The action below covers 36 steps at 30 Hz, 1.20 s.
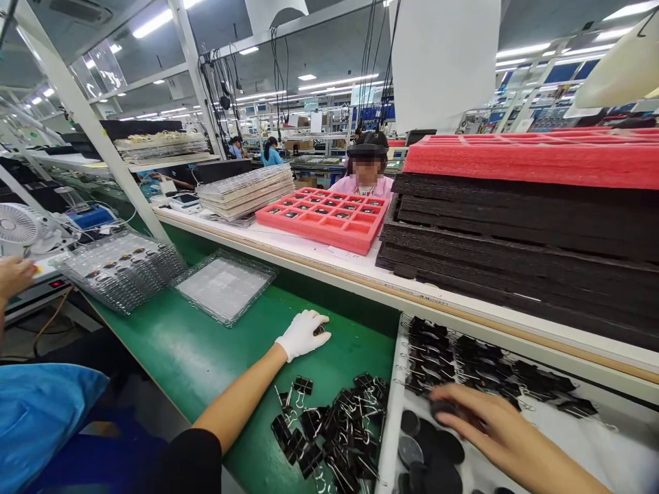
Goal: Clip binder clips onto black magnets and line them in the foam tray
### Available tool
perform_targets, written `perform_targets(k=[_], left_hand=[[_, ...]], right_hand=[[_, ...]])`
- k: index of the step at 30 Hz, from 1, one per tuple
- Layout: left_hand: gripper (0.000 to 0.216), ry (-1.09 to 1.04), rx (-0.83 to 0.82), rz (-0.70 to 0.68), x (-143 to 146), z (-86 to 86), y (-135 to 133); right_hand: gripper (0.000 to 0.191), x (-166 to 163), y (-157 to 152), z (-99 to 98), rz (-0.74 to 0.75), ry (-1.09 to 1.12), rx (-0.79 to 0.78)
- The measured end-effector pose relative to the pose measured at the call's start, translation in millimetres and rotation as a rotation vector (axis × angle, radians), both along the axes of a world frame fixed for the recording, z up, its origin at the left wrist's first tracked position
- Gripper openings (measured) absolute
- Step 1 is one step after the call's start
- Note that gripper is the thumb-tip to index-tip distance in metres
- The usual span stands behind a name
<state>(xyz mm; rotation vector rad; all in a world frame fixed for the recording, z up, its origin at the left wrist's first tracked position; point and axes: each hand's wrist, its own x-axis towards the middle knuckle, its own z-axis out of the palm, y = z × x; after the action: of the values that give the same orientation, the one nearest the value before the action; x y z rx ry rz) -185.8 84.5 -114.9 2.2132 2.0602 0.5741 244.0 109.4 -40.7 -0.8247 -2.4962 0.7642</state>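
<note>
My left hand (303, 334), in a white glove, rests on the green conveyor belt (206, 357) with its fingers curled around a small black piece (320, 331). My right hand (484, 420) is bare and slightly blurred. It reaches into a white tray (592, 439), where thumb and fingers pinch a black disc (443, 409) at the top of a pile of black discs (427, 453). A heap of black binder clips (334, 432) lies on the belt between my hands. More binder clips (473, 360) fill the back of the tray.
Clear plastic trays (225, 285) and a stack of them (121, 269) lie farther up the belt. On the shelf stand a red foam tray (324, 218) and tall black foam stacks (519, 240). A co-worker's hand (13, 274) is at far left; another person sits opposite.
</note>
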Motion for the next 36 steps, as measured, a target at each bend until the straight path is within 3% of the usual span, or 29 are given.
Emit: perform_targets(k=[3, 5, 8, 11, 17, 22, 27, 36], left_hand=[[0.066, 0.036, 0.013, 0.089, 3.2, 2.8, -2.3], [0.077, 0.088, -0.001, 0.184, 4.7, 5.1, -4.2], [0.062, 0.127, -0.046, 0.215, 2.4, 6.1, -6.1], [0.049, 0.110, -0.055, 0.175, -5.2, 2.7, -5.4], [0.041, 0.074, -0.062, -0.006, -17.2, -2.4, 1.1], [0.040, 0.020, -0.059, -0.085, -18.1, 3.9, 3.4], [0.064, 0.018, -0.118, -0.136, -19.7, 9.5, 2.0], [0.061, 0.022, -0.169, -0.184, -19.1, 12.3, -1.2]], right_hand=[[0.028, -88.6, 21.3, 4.1, 0.167, 0.003, -0.141], [0.022, -144.4, 34.5, -7.3, 0.195, 0.032, -0.197], [0.011, -207.3, 49.7, -37.4, 0.134, 0.093, -0.405], [0.006, -239.0, 53.3, -66.0, 0.081, 0.122, -0.472], [0.006, -243.3, 42.2, -86.5, 0.055, 0.150, -0.393], [0.004, -242.7, 41.2, -87.0, 0.041, 0.146, -0.357], [0.013, -244.4, 40.8, -89.2, 0.001, 0.123, -0.350], [0.017, -251.3, 40.6, -75.9, -0.060, -0.002, -0.329]])
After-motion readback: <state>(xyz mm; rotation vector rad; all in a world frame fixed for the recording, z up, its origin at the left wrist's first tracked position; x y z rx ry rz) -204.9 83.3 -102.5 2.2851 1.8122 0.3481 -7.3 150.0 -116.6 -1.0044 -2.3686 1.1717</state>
